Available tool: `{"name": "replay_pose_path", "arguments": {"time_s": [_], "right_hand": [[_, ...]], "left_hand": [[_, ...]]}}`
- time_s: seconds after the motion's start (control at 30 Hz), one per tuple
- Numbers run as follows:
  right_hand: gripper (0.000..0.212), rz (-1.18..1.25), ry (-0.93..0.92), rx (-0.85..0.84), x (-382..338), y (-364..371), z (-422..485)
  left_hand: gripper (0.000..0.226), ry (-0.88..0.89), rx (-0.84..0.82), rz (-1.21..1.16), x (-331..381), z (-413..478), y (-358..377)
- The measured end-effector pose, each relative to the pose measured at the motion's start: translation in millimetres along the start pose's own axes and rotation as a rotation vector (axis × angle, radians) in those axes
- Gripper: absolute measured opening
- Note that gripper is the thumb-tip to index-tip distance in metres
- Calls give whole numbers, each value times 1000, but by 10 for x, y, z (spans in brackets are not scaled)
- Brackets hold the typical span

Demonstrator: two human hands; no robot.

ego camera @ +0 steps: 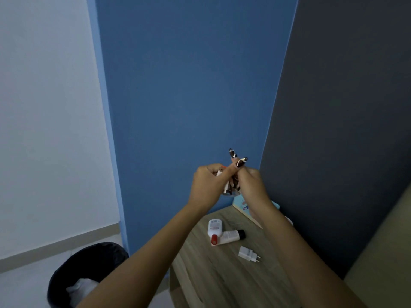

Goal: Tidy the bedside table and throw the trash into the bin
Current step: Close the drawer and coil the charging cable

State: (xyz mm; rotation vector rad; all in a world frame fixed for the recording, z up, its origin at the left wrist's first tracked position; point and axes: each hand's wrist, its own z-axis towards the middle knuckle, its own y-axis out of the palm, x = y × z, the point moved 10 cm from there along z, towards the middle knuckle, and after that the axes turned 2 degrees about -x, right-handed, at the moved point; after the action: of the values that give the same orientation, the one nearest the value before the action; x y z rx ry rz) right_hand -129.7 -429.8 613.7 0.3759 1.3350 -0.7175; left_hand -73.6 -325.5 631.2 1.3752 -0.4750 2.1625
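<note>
**Both hands clutch a scrap of trash above the bedside surface**

The left hand [208, 185] and right hand [250, 183] are raised together before the blue wall [189, 85], fingers curled around a crumpled white-and-orange wrapper [226, 188] pinched between them. Two long dark, patterned nails stick up above the knuckles. Most of the wrapper is buried in the grip, so what it is cannot be made out.

Below them, on the light wood-grain surface [222, 276], a white plastic bottle with a red cap [214, 230] lies flat, touching a white tube with a black cap [231, 236]. A white wall-plug charger [248, 254] lies near them, closer to me. At the back corner a pale blue book [242, 203] is crossed by the right forearm.

The bottle shows a barcode label, but the print is too small to read. The book's cover carries coloured letters, mostly covered by the arm and illegible.

Down at the left, on the floor, a round black bin with a black liner [89, 261] holds something white; the left forearm cuts across its rim. A dark grey panel [344, 130] fills the right side, with a beige edge [387, 252] beside it, cut off by the frame.
</note>
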Motion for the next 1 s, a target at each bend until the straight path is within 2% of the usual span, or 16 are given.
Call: {"name": "replay_pose_path", "arguments": {"time_s": [0.1, 0.23, 0.3, 0.63, 1.0], "right_hand": [[40, 39, -13, -43, 23, 17, 12], [19, 175, -4, -308, 42, 133, -37], [15, 170, 23, -369, 89, 164, -67], [36, -129, 64, -344, 133, 162, -108], [11, -241, -6, -387, 53, 179, -124]], "left_hand": [[49, -93, -80, -40, -112, 23, 32], [54, -173, -118, 12, -255, 83, -48], [56, -189, -148, 28, -281, 88, -32], [48, -265, -244, -29, -390, 42, 69], [30, -411, -291, -250, -553, -15, 161]]}}
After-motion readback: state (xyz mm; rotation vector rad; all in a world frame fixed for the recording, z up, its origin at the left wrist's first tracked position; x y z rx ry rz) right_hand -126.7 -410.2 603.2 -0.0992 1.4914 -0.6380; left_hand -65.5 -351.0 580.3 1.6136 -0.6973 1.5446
